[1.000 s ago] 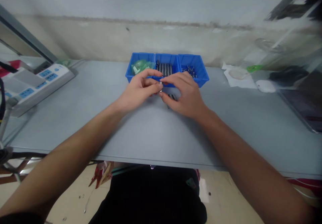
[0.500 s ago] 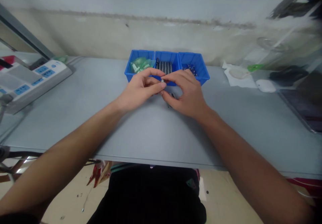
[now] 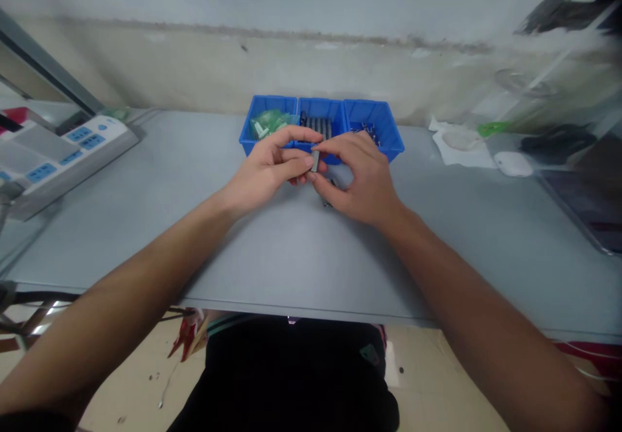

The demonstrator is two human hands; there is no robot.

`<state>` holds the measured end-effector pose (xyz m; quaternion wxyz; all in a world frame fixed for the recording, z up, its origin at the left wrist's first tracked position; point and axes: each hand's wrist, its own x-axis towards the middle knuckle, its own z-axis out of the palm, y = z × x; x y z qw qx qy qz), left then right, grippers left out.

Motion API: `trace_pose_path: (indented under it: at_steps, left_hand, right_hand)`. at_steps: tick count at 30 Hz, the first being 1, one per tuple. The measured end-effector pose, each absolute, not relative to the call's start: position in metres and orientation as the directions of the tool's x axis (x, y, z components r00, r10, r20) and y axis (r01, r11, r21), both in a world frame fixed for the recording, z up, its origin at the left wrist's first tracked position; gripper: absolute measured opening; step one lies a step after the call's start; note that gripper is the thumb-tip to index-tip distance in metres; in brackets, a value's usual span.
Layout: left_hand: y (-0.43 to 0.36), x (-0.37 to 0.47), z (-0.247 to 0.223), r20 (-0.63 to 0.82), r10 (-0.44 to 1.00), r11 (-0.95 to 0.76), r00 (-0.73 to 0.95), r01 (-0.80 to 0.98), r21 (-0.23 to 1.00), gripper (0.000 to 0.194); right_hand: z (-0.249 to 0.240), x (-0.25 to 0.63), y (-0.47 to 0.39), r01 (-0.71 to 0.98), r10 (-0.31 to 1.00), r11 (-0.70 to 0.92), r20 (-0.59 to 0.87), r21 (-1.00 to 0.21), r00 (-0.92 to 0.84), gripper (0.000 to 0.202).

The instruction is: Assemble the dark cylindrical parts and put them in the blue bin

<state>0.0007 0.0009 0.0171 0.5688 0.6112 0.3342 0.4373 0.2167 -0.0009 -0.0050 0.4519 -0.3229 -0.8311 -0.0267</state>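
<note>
Between my fingertips is a small grey rectangular metal piece (image 3: 315, 160), held above the table in front of the bins. My left hand (image 3: 275, 163) is closed on it from the left, thumb and fingers pinching. From the other side my right hand (image 3: 362, 173) grips its ends between thumb and index finger. Another small dark metal part (image 3: 328, 203) lies on the table, partly hidden under my right hand. Behind my hands stand a left blue bin (image 3: 247, 135) with green plastic and white pieces, a middle bin (image 3: 321, 104) with dark grey bars, and a right bin (image 3: 391, 135) with screw-like parts.
A white power strip (image 3: 97, 150) with blue sockets lies on the grey table (image 3: 301, 257) at left. White paper (image 3: 461, 150), a white rounded object (image 3: 514, 165) and a dark flat tray-like object (image 3: 578, 205) are at right. The wall rises behind the bins.
The grey piece has turned between my fingers, so its long flat face now shows instead of a small end. Both hands stay in nearly the same place.
</note>
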Motion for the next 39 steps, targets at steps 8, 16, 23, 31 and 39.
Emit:
trace_pose_path:
  at_steps: [8,16,23,31,39]
  left_hand:
    - [0.0034,0.0008,0.0172,0.233,0.924,-0.232,0.303,-0.042,0.972,0.027]
    - [0.0013,0.0006,0.0201,0.196,0.927,-0.203,0.321,-0.013,0.979,0.035]
    - [0.0082,-0.0023,0.0154,0.237,0.889,-0.229,0.391,-0.068,0.971,0.039]
    - [0.0073,-0.0001,0.0128,0.203,0.897,-0.182,0.393,-0.089,0.979,0.041]
    - [0.0082,-0.0022,0.011,0.152,0.895,-0.126,0.419,-0.089,0.988,0.035]
  right_hand:
    - [-0.0036,0.2166,-0.0013,0.546,0.487,0.805,0.781,-0.229,-0.39,0.018]
    - [-0.0058,0.2149,-0.0007,0.52,0.447,0.828,0.807,-0.21,-0.386,0.02]
    - [-0.0058,0.2148,0.0002,0.519,0.43,0.831,0.823,-0.2,-0.371,0.021]
    - [-0.0099,0.2129,0.0013,0.502,0.406,0.844,0.837,-0.189,-0.367,0.024]
    - [-0.0075,0.2133,0.0,0.5,0.413,0.844,0.831,-0.195,-0.372,0.025]
